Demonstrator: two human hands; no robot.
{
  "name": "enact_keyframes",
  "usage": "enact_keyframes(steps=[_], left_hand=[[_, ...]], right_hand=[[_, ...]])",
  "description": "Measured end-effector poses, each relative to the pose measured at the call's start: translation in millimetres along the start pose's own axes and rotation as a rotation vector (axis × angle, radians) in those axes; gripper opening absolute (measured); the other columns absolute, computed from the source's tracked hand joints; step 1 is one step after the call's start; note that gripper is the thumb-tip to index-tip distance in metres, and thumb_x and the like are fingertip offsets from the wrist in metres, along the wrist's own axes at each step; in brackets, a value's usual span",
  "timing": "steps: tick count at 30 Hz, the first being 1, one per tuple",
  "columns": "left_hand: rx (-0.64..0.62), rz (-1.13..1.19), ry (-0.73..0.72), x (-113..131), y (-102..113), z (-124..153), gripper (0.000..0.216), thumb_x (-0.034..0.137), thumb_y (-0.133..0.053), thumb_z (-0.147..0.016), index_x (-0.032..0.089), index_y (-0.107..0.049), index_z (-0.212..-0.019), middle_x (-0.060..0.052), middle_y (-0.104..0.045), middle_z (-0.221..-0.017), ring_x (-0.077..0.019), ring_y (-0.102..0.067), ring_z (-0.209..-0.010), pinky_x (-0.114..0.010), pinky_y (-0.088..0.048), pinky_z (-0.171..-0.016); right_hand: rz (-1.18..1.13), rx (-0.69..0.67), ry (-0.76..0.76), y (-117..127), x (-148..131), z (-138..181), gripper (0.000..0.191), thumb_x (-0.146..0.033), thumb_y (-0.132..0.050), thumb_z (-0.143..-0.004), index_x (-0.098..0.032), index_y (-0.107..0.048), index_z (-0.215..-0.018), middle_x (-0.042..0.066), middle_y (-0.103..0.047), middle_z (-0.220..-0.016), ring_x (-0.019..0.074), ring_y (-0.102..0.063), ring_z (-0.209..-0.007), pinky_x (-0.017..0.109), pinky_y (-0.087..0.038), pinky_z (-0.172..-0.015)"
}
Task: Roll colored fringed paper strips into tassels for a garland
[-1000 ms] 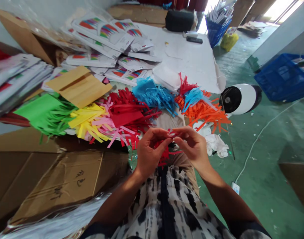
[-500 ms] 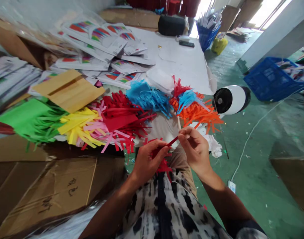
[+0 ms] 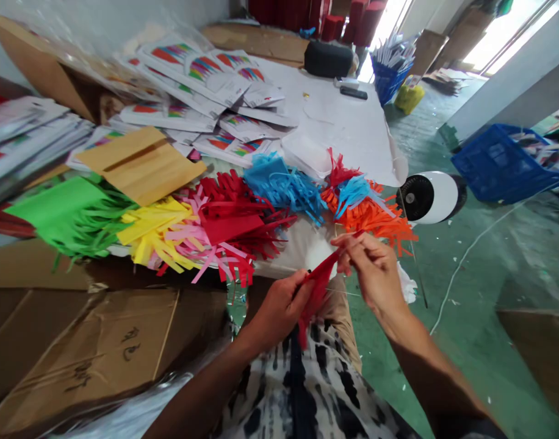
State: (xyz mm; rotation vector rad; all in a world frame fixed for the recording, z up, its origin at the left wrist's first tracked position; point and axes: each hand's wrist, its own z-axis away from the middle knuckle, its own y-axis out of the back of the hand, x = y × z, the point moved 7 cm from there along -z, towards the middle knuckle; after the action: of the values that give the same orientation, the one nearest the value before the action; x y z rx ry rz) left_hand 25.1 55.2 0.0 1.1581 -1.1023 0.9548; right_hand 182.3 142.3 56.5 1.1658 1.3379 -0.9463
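Over my lap a piece of red fringed paper (image 3: 320,286) is stretched slantwise between my two hands. My left hand (image 3: 279,308) pinches its lower left side, thumb on top. At its upper right end the fingers of my right hand (image 3: 373,265) are closed on the paper. Beyond my hands, cut-paper fringe bundles lie along the table edge: green (image 3: 69,201), yellow (image 3: 158,225), dark red (image 3: 234,225), blue (image 3: 279,180) and orange (image 3: 371,213). Pink strips (image 3: 192,225) stick out between the yellow and red ones.
Brown paper (image 3: 142,161) lies over the green bundle. Printed white packets (image 3: 206,79) are piled at the back of the table. A cardboard box (image 3: 119,347) stands at my left. On the floor at right are a white fan (image 3: 437,196) and a blue crate (image 3: 499,164).
The red paper has gone from a narrow folded strip to a wider, spread piece between my hands. My right hand has shifted slightly right. The whole view has shifted a little.
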Motion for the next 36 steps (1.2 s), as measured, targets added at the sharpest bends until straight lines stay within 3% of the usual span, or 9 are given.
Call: enact_keyframes(steps=[3, 7, 11, 14, 17, 21, 25, 31, 36], left_hand=[[-0.072, -0.004, 0.083, -16.5, 2.7, 7.6, 0.036, 0.046, -0.045, -0.108, 0.019, -0.061, -0.091, 0.005, -0.053, -0.069, -0.0110, -0.047, -0.063, -0.025, -0.033, -0.061], [-0.066, -0.055, 0.113, -24.5, 24.1, 23.2, 0.031, 0.045, -0.054, -0.105, 0.020, -0.069, -0.097, 0.003, -0.065, -0.078, -0.0122, -0.057, -0.072, -0.025, -0.038, -0.067], [0.050, -0.141, 0.087, -19.5, 61.4, 40.0, 0.030, 0.043, -0.059, -0.104, 0.020, -0.073, -0.091, 0.001, -0.072, -0.084, -0.0132, -0.064, -0.078, -0.024, -0.043, -0.072], [0.172, -0.212, -0.005, -11.7, 94.2, 54.9, 0.025, 0.036, -0.061, -0.104, 0.020, -0.073, -0.090, 0.001, -0.073, -0.085, -0.0123, -0.066, -0.079, -0.023, -0.045, -0.075], [0.314, -0.315, -0.099, -4.0, 133.8, 72.0, 0.019, 0.029, -0.062, -0.103, 0.021, -0.073, -0.090, 0.001, -0.073, -0.083, -0.0115, -0.065, -0.075, -0.023, -0.046, -0.073], [0.592, -0.558, -0.198, 3.7, 204.7, 90.9, 0.016, 0.028, -0.067, -0.101, 0.022, -0.072, -0.088, 0.001, -0.074, -0.083, -0.0143, -0.066, -0.076, -0.028, -0.048, -0.078], [0.750, -0.915, -0.240, 0.6, 257.2, 91.2, 0.013, 0.030, -0.067, -0.100, 0.021, -0.072, -0.092, -0.004, -0.077, -0.092, -0.0212, -0.067, -0.089, -0.036, -0.048, -0.086], [0.614, -0.923, -0.331, -7.2, 239.0, 70.6, 0.014, 0.026, -0.059, -0.104, 0.022, -0.072, -0.104, -0.006, -0.077, -0.103, -0.0223, -0.068, -0.097, -0.039, -0.050, -0.090], [0.617, -0.840, -0.388, -3.9, 214.1, 69.0, 0.016, 0.021, -0.056, -0.103, 0.023, -0.070, -0.109, -0.007, -0.078, -0.110, -0.0224, -0.069, -0.105, -0.041, -0.053, -0.096]], right_hand=[[0.005, 0.194, 0.131, 31.1, -24.5, -33.9, 0.024, -0.043, -0.060, -0.104, -0.022, -0.067, -0.096, 0.004, -0.076, -0.089, 0.0102, -0.063, -0.055, 0.026, -0.050, -0.055], [0.422, 0.423, 0.706, 51.8, -86.2, -62.3, 0.024, -0.035, -0.049, -0.109, -0.021, -0.067, -0.110, 0.012, -0.075, -0.114, 0.0202, -0.076, -0.102, 0.039, -0.059, -0.087], [1.027, 0.153, 0.898, 21.7, -71.6, -97.6, 0.030, -0.023, -0.048, -0.107, -0.019, -0.070, -0.126, 0.015, -0.074, -0.131, 0.0232, -0.065, -0.132, 0.043, -0.050, -0.111], [1.296, -0.040, 0.788, 7.8, -26.1, -121.9, 0.036, -0.025, -0.049, -0.106, -0.020, -0.067, -0.136, 0.013, -0.069, -0.142, 0.0247, -0.067, -0.129, 0.039, -0.053, -0.100], [1.489, -0.079, 0.744, 3.2, 1.3, -128.1, 0.040, -0.026, -0.054, -0.103, -0.023, -0.066, -0.140, 0.010, -0.067, -0.147, 0.0269, -0.071, -0.117, 0.040, -0.053, -0.085], [1.470, -0.046, 0.809, -7.6, -6.1, -109.9, 0.036, -0.029, -0.058, -0.099, -0.022, -0.071, -0.132, 0.010, -0.071, -0.139, 0.0285, -0.073, -0.107, 0.041, -0.053, -0.079], [1.220, -0.236, 0.917, -59.1, -16.6, -70.0, 0.028, -0.023, -0.053, -0.103, -0.020, -0.073, -0.122, 0.009, -0.074, -0.132, 0.0260, -0.071, -0.110, 0.039, -0.054, -0.089], [1.168, -0.417, 0.985, -163.8, 5.9, -32.8, 0.039, -0.018, -0.058, -0.100, -0.022, -0.067, -0.138, 0.010, -0.069, -0.143, 0.0283, -0.064, -0.122, 0.042, -0.047, -0.099], [1.177, -0.491, 0.909, -201.4, 22.6, -48.4, 0.044, -0.017, -0.052, -0.102, -0.020, -0.065, -0.143, 0.011, -0.067, -0.146, 0.0284, -0.058, -0.130, 0.045, -0.040, -0.107]])
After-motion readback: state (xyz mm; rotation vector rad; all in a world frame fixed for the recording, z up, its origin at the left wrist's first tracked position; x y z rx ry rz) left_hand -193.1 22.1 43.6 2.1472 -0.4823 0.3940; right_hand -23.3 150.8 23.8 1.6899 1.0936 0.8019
